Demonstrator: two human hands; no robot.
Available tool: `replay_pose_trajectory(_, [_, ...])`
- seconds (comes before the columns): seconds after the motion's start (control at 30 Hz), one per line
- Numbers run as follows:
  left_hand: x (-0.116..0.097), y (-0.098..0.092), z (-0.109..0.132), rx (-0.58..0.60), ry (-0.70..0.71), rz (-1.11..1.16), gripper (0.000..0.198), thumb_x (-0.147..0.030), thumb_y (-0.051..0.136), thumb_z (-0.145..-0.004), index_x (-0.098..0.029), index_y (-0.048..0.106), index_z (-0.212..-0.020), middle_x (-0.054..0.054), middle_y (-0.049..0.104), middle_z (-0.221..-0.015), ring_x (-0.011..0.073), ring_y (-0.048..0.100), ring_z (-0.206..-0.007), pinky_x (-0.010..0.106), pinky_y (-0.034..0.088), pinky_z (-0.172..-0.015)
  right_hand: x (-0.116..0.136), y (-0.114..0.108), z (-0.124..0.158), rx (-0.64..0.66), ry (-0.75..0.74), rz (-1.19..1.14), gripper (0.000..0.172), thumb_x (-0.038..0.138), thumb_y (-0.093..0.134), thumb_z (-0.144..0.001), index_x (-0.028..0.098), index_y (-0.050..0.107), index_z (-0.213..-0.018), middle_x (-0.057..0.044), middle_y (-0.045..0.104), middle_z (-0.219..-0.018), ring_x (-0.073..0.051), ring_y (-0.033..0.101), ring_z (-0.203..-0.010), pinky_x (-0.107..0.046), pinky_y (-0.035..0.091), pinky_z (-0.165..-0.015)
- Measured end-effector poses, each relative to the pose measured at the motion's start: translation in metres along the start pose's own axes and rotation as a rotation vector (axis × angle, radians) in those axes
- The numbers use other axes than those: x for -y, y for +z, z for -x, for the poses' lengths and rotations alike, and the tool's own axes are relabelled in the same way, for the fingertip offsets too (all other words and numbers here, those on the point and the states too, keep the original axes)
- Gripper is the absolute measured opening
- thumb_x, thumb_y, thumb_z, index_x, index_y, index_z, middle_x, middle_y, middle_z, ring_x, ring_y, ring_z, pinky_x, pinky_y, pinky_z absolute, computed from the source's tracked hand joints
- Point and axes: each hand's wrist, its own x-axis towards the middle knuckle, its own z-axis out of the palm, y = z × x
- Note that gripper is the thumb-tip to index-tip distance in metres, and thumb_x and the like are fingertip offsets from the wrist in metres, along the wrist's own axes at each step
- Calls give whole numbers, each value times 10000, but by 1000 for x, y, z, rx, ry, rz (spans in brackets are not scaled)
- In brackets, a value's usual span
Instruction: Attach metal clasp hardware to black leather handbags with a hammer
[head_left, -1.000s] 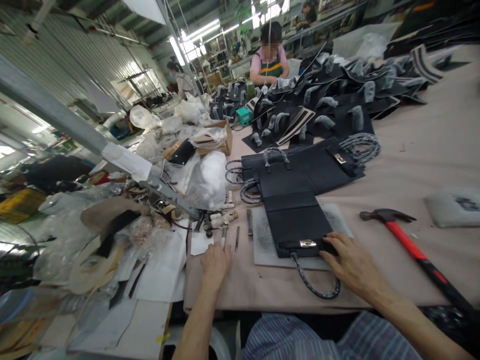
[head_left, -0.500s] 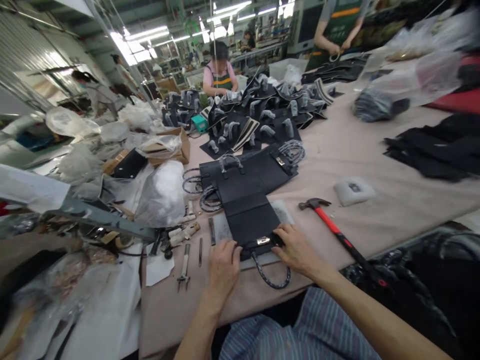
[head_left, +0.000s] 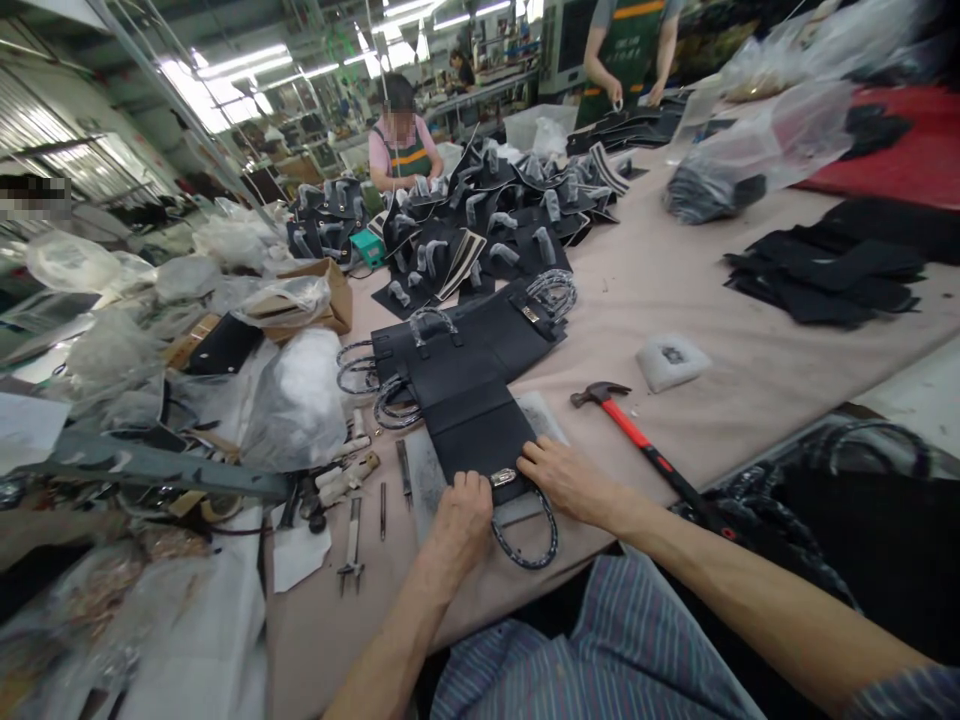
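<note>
"Leather, that handbag (head_left: pixel 480 445)?"

"Black and matte, lying flat on a grey slab (head_left: pixel 541 412) on the cloth-covered bench (head_left: pixel 750 370). Silver clasp (head_left: pixel 503 478) up, braided rope handle (head_left: pixel 525 540) looping past the edge."

"Hands?"

"Left hand (head_left: pixel 459 520) curled over the flap beside the clasp, gripping; right hand (head_left: pixel 571 482) open, fingers spread against it."
</note>
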Motion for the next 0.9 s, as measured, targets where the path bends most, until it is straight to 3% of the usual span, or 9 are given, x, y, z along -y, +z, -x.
replay_pose_trajectory(0.17, [-2, 14, 3, -82, -12, -10, 200, 10, 457, -876, -137, 584, -923, 112, 609, -913, 276, 596, -859, 343, 528, -674, -4, -4, -7, 21, -119, 36, 193, 68, 494, -932, 152, 633, -1037, -110, 613, -980, -247, 543, -901, -352, 429, -759])
replay_pose_trajectory(0.3, [13, 28, 12, -204, 19, 92, 225, 28, 463, -856, -148, 572, -942, 92, 613, -924, 246, 615, -870, 329, 563, -723, -8, 3, -12, 36, -173, 44, 153, 88, 508, -936, 140, 625, -1020, -118, 609, -969, -261, 552, -889, -350, 428, -700])
replay_pose_trajectory(0.5, [40, 39, 23, -336, 202, 250, 289, 18, 425, -870, -164, 588, -1023, 96, 653, -1039, 207, 654, -918, 321, 599, -816, -14, 10, -11, 42, -194, 6, 158, 78, 500, -943, 153, 629, -995, -116, 599, -985, -249, 556, -885, -329, 424, -669])
replay_pose_trajectory(0.67, [51, 42, 26, -408, 422, 262, 323, 24, 416, -843, -138, 634, -1019, 126, 682, -1097, 250, 628, -1184, 423, 558, -1043, -27, 9, -9, 47, -228, -54, 166, 63, 520, -923, 168, 649, -920, -89, 606, -955, -210, 528, -826, -311, 407, -665])
replay_pose_trajectory(0.9, [46, 53, 31, -453, 311, 325, 324, 4, 462, -885, -153, 665, -1084, 123, 697, -1198, 259, 623, -1263, 420, 578, -1044, -38, 10, -3, 28, -291, -154, 206, 43, 514, -906, 178, 659, -852, -70, 616, -943, -199, 518, -838, -309, 425, -688])
